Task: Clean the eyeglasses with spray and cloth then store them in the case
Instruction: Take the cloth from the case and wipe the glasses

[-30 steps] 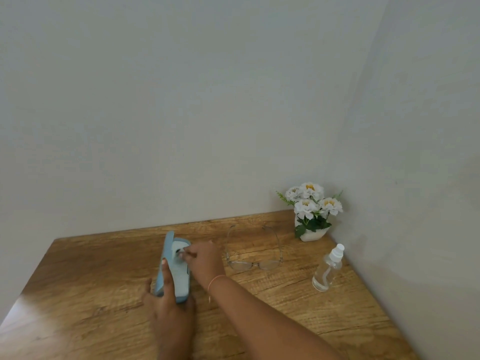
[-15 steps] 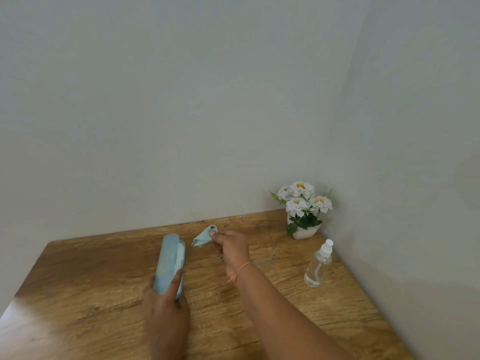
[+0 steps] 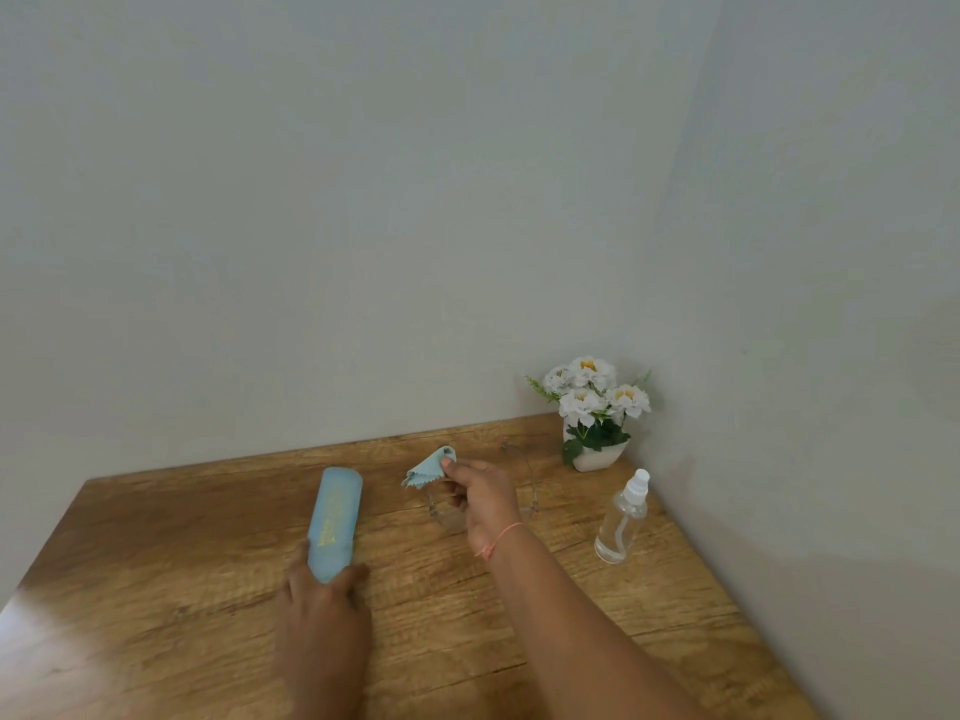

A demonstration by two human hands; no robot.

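Right fingers (image 3: 451,464) pinched a small blue cloth (image 3: 428,469) by one corner, and the cloth hung a little above the desk (image 3: 208,589). Left fingers (image 3: 349,576) were curled round the near end of the blue case (image 3: 335,517). The case lay flat on the desk, off to the left of the right fingers, and it looked shut. The eyeglasses (image 3: 447,517) lay on the desk just under the right fingers. The hand hid part of them, and nothing held them. The spray bottle (image 3: 623,517) stood upright, well off to the right of the right fingers, with nothing touching it. A pot of white flowers (image 3: 595,454) sat in the corner past the bottle.

I think this was the getting-ready step. The cloth was out, but the spraying and wiping did not look begun. The next move, I guess, called for a free hand. The left fingers would need to let go of the case and pick up the eyeglasses by the frame, not by the glass, or reach for the bottle. The frame looked thin, so a soft hold would be best.

The case had a gold mark on its top, but it was too blurry to read. I saw no label on the bottle and no words on the cloth
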